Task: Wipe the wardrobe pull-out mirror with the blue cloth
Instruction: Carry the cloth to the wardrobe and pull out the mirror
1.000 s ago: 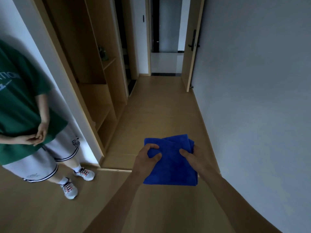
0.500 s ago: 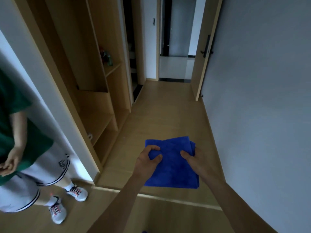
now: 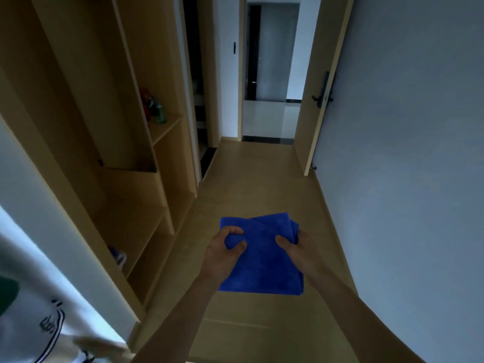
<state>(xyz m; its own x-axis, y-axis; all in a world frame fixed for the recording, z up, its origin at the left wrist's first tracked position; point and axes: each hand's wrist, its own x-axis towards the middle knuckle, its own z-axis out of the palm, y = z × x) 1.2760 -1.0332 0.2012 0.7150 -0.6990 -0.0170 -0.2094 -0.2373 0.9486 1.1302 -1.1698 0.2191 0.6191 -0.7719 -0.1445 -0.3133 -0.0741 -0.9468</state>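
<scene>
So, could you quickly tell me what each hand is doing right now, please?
Left hand: grips the blue cloth.
Right hand: pinches its right edge.

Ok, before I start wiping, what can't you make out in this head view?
All in the head view:
Pull-out mirror: none recognisable among the dim wardrobe panels.
Right hand: fingers hidden under the blue cloth; only the thumb shows.
Shelf items, red and green: too small and dark to name.
Low-shelf object: blurred.
Bystander: cut off by the lower-left corner, blurred.
</scene>
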